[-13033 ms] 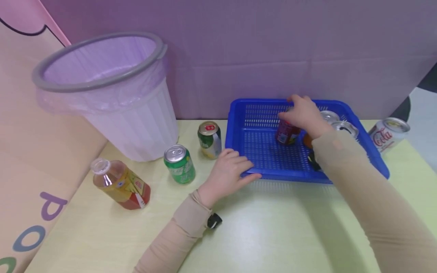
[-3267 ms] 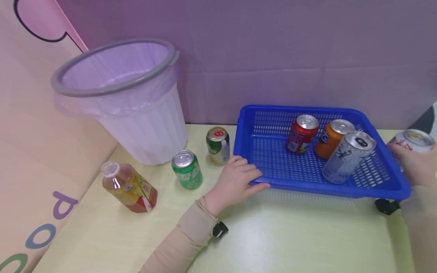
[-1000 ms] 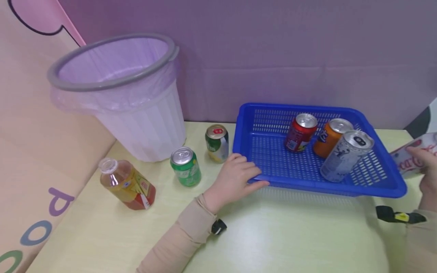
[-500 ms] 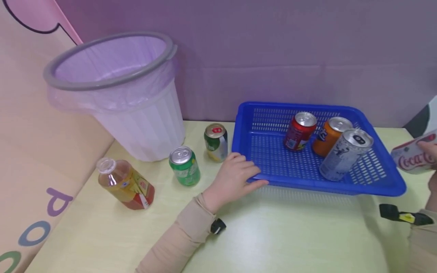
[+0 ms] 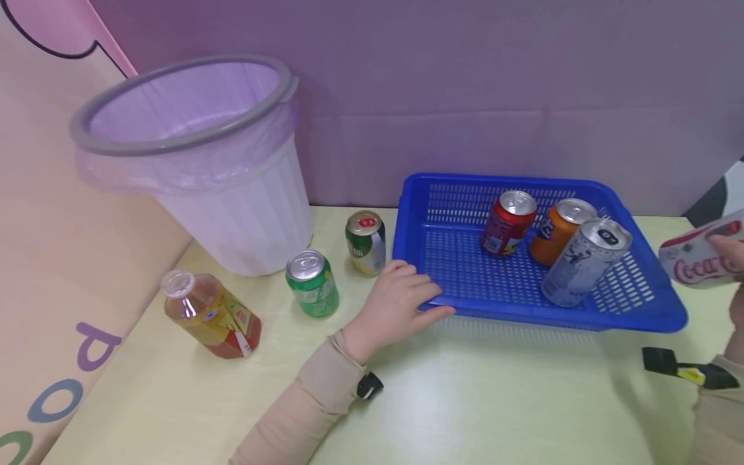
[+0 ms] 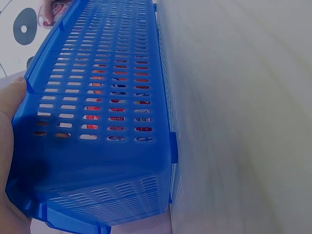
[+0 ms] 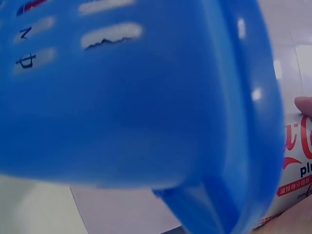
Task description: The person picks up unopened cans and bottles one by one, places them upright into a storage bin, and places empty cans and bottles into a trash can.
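My left hand holds the near left corner of the blue plastic basket, its thumb along the front rim. At the right edge of the head view, my right hand grips a white Coca-Cola can, tipped on its side beyond the basket's right rim. The right wrist view shows the can's red lettering behind the basket wall. Inside the basket stand a red can, an orange Fanta can and a tall silver-white can, which leans.
A white bin with a grey rim and purple liner stands at the back left. Left of the basket are a dark green can, a light green can and an amber drink bottle. A purple panel rises behind.
My right hand has left the red can standing in the basket, taken the Coca-Cola can from the right side, and lifted and tipped it. My left hand stays on the basket corner.
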Demonstrator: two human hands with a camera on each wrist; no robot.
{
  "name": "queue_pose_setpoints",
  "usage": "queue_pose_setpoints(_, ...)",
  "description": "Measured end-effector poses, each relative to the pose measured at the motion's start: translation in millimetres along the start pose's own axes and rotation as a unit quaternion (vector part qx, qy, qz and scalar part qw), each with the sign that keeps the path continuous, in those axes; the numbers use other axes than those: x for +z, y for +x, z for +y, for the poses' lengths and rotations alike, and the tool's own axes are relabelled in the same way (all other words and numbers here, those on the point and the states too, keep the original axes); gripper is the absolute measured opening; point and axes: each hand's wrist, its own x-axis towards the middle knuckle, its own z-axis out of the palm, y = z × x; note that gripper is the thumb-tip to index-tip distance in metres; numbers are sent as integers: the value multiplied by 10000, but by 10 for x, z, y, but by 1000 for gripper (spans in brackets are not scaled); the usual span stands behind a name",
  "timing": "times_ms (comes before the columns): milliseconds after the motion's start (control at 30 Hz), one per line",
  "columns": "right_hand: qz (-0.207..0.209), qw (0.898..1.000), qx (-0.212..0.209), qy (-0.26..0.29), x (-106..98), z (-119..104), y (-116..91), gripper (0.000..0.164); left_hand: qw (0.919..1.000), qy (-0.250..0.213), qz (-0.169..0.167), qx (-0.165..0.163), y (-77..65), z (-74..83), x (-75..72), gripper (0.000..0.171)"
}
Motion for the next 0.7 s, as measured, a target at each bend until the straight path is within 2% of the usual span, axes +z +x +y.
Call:
queue_pose_setpoints(33, -64, 9995, -60, 302, 11, 5, -9, 39, 10000, 6, 5, 3, 0, 0, 1, 26)
queue_pose_setpoints(100, -202, 9984, -62, 533, 27, 4, -33, 40, 10000, 16, 15, 6, 0, 0, 2, 26)
queue_pose_setpoints(267, -443, 9973, -15, 578, 71, -45, -100, 44, 10000, 30, 0, -12, -1, 0, 6, 26)
queue_pose_setpoints(433, -719, 9922, -169, 1003, 120, -90, -157, 45, 10000, -21, 1, -27, 1, 4, 3, 26)
queue_pose_setpoints(700, -1078, 9873, -383, 1100, 146, -122, -246, 49, 10000, -33, 43, 0, 3, 9, 10, 26)
